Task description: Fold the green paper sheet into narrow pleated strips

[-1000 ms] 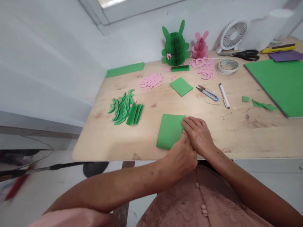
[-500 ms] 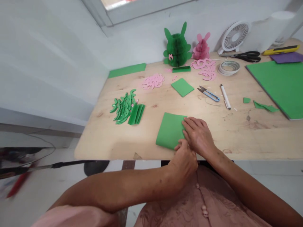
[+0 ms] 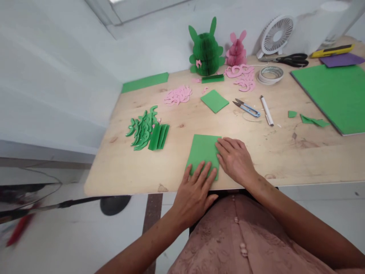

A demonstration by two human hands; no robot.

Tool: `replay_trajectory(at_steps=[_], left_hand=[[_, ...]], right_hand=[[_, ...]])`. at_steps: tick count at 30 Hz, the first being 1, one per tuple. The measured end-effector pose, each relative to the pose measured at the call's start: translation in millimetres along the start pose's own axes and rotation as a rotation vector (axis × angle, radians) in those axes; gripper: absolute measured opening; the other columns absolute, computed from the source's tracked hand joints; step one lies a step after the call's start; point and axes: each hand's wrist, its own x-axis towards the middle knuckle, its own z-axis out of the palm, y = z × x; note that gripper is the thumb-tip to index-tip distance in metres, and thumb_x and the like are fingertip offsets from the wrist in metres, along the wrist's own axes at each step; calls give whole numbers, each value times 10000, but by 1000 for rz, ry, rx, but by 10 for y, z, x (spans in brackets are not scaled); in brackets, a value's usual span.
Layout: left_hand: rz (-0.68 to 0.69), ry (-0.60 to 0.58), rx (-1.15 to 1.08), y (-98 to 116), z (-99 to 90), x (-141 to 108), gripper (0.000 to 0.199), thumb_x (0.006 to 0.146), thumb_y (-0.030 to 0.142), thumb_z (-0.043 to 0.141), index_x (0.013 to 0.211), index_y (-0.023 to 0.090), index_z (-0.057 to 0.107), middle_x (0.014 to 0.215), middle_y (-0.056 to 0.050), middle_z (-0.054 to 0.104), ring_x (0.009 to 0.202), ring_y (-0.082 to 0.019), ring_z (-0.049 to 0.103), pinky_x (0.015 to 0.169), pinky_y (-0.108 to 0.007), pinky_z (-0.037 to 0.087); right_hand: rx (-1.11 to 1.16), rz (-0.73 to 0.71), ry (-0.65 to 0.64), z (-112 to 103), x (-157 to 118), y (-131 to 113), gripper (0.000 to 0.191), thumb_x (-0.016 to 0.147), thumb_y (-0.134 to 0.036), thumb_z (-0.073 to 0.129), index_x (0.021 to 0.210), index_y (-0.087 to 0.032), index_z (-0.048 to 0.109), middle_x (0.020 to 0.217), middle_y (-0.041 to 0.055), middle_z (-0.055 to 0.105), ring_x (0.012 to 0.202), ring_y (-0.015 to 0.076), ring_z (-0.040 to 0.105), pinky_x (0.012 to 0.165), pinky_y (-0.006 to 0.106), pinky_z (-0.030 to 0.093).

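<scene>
A folded sheet of green paper [image 3: 203, 150] lies near the front edge of the wooden table. My left hand [image 3: 196, 190] rests on its lower part with the fingers spread. Against the paper's right edge lies my right hand [image 3: 235, 158], flat, with its fingers stretched out over that edge. To the left are a pleated piece of green paper [image 3: 159, 137] and a pile of curved green cutouts [image 3: 143, 129]. Farther back sits a smaller green paper square [image 3: 215, 101].
Blue thread snips [image 3: 247, 108] and a white pen [image 3: 267, 110] lie right of centre. Behind them are a tape roll [image 3: 270, 75], black scissors [image 3: 293, 60] and a white fan [image 3: 277, 35]. Green and pink paper figures [image 3: 207, 53] stand by the wall. Green sheets [image 3: 330, 95] lie at right.
My left hand has moved from the paper's lower right corner leftward and opened flat on its lower part. My right hand stays at the right edge. The view has shifted slightly.
</scene>
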Motion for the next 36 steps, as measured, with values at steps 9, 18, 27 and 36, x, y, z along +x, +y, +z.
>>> replay_trajectory(at_steps=[9,18,27,36], left_hand=[[-49,14,-100,14,78,-23,504,914,426,441,1358,188,438,1432,-107,451,1356,-273,345,1116,-517,206],[-332,330,-399,-141,0,-90,352,903,230,488,1245,153,458,1290,-146,542,1268,-239,443,1056,-470,352],[-806,418,-817,-157,99,-163,378,883,310,518,1243,209,461,1057,-81,581,1018,-199,566,910,-383,463],[-899,496,-961,-164,172,-111,327,868,327,526,1173,209,507,1019,-72,575,955,-188,578,901,-375,450]], right_hand=[[-10,-8,1,0,1,3,316,926,-221,446,1179,-111,600,1270,131,592,1187,273,474,962,418,333],[-13,-10,13,1,-1,1,316,928,-219,446,1168,-92,606,1264,129,597,1173,270,480,956,415,339],[-30,-17,32,22,-8,13,321,926,-221,449,1169,-88,611,1254,132,605,1168,267,481,954,412,342],[-33,-23,49,27,-11,6,318,916,-212,464,1165,-86,617,1243,137,612,1172,267,481,948,413,355]])
